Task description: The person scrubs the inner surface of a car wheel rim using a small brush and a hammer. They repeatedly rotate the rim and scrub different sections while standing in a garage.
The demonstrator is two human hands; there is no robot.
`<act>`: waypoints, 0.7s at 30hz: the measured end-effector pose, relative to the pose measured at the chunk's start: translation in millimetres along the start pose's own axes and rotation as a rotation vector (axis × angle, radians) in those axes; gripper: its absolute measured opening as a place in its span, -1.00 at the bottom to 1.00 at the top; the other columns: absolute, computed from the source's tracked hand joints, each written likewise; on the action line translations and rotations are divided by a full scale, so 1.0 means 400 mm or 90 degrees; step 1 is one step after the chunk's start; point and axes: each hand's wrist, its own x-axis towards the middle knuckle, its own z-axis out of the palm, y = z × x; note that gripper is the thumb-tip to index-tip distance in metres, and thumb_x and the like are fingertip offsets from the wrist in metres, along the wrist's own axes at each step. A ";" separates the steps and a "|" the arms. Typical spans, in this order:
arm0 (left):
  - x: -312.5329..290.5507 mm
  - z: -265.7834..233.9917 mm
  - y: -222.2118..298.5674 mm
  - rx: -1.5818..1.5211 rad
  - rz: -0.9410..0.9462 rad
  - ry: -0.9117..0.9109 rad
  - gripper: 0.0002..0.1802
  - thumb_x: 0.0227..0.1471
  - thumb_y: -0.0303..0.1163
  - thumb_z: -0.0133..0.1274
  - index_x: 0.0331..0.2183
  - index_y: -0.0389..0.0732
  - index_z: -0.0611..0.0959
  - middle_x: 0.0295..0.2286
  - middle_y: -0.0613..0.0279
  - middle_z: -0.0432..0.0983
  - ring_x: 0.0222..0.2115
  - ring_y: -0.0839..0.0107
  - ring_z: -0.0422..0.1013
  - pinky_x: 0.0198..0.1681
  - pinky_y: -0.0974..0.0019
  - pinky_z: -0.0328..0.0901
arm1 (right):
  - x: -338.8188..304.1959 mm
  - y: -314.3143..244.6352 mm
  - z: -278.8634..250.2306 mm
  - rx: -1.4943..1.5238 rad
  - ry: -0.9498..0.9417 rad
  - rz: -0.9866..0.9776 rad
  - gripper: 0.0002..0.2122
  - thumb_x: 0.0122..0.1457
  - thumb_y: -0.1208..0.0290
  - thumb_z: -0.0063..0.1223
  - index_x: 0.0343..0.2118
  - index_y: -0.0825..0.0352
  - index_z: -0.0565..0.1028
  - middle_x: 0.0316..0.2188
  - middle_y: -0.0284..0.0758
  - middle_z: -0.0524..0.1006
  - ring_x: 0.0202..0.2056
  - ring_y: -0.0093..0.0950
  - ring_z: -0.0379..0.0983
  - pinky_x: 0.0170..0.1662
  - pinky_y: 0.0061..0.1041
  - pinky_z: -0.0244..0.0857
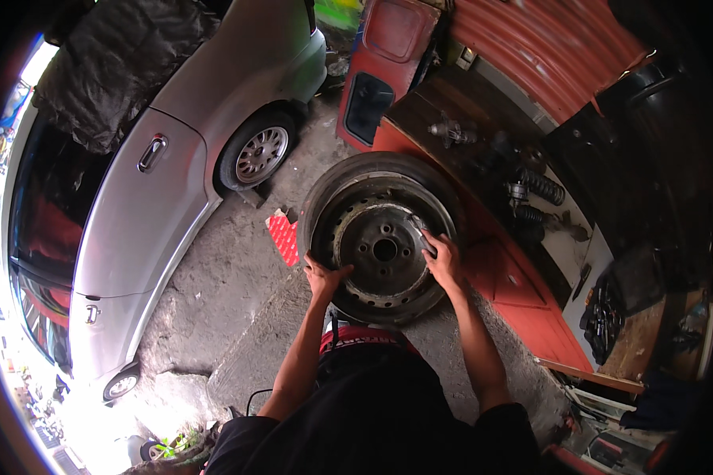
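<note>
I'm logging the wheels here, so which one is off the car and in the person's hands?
The bare dark steel wheel with its tyre, held by both hands, left hand and right hand. The silver-hubcapped wheel is on the car.

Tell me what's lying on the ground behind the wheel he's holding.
A red patterned sheet lies on the concrete, showing left of the wheel. Its right part is hidden behind the tyre.

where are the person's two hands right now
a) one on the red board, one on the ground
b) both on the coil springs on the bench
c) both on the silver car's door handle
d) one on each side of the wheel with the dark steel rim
d: the left hand grips the wheel at its left edge, and the right hand rests on the rim's right side.
</note>
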 end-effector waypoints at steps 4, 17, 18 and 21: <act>-0.004 0.001 -0.027 0.003 -0.003 0.012 0.44 -0.56 -0.10 0.59 0.25 -0.18 0.03 0.08 -0.36 0.18 0.12 -0.24 0.21 0.18 -0.07 0.20 | 0.061 -0.009 -0.050 -0.029 -0.102 -0.013 -0.53 0.08 0.54 0.21 0.09 0.09 0.51 -0.23 -0.11 0.48 -0.21 -0.10 0.49 -0.16 -0.21 0.43; -0.023 -0.002 -0.005 -0.010 -0.010 0.005 0.43 -0.56 -0.09 0.58 0.25 -0.19 0.04 0.08 -0.27 0.21 0.13 -0.18 0.19 0.20 -0.04 0.20 | 0.093 -0.019 -0.035 -0.207 -0.113 -0.075 -0.67 0.24 0.31 0.07 0.07 -0.05 0.53 -0.38 -0.16 0.59 -0.42 -0.13 0.56 -0.38 -0.21 0.46; -0.016 -0.007 -0.004 -0.015 -0.012 -0.001 0.43 -0.56 -0.09 0.58 0.25 -0.20 0.05 0.09 -0.27 0.20 0.13 -0.17 0.19 0.20 -0.03 0.19 | 0.106 -0.036 -0.025 -0.206 -0.118 -0.074 -0.67 0.24 0.32 0.07 0.08 -0.04 0.52 -0.38 -0.16 0.59 -0.43 -0.13 0.56 -0.39 -0.21 0.46; -0.019 -0.012 0.013 -0.032 -0.025 -0.020 0.43 -0.56 -0.08 0.58 0.25 -0.22 0.05 0.10 -0.25 0.20 0.13 -0.17 0.19 0.22 -0.03 0.17 | 0.100 -0.018 -0.010 -0.212 -0.096 -0.077 -0.66 0.24 0.32 0.06 0.09 -0.04 0.51 -0.37 -0.17 0.59 -0.43 -0.13 0.57 -0.37 -0.21 0.46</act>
